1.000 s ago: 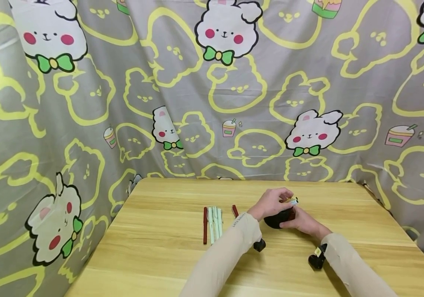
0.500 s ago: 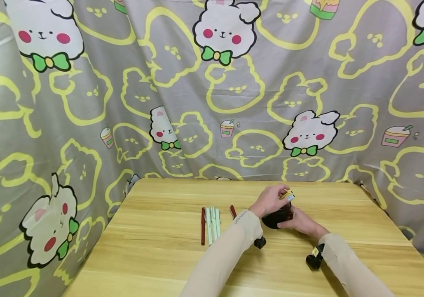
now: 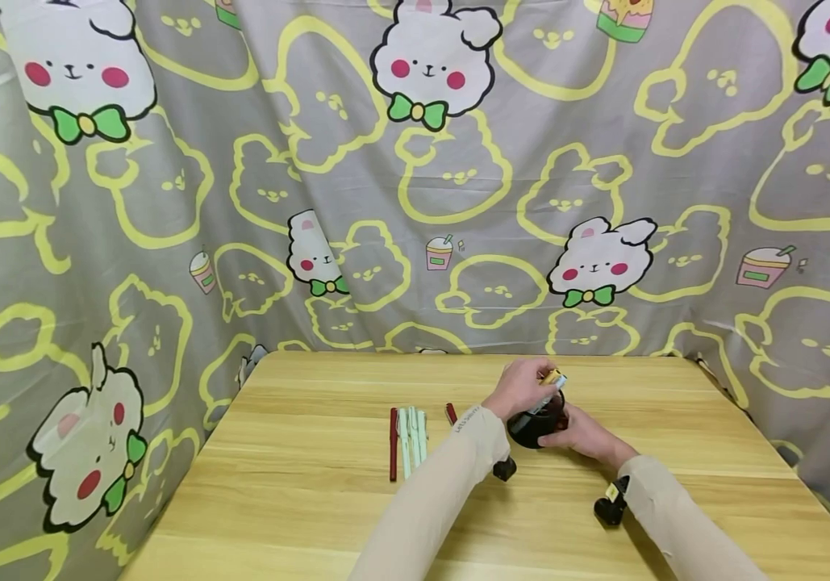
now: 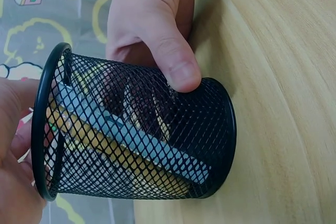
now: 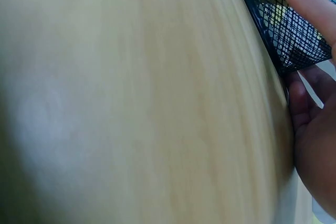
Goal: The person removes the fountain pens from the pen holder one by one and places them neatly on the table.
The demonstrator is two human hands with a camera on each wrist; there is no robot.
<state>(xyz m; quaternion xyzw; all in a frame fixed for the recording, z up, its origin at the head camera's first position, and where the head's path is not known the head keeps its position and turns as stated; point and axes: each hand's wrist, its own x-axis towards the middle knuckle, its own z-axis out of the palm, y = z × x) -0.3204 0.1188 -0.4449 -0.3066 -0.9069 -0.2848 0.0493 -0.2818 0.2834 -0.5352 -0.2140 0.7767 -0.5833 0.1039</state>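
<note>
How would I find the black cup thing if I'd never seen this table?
Look at the wooden table in front of the bunny curtain. Right of the row of pens lying flat, both hands meet around the pen cup. It is the only black wire-mesh thing there, round, with a pen leaning inside.

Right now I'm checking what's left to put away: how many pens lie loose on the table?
4 clearly: a dark red pen, two pale green pens beside it, another red pen partly behind the left sleeve. More may be hidden there.
</note>
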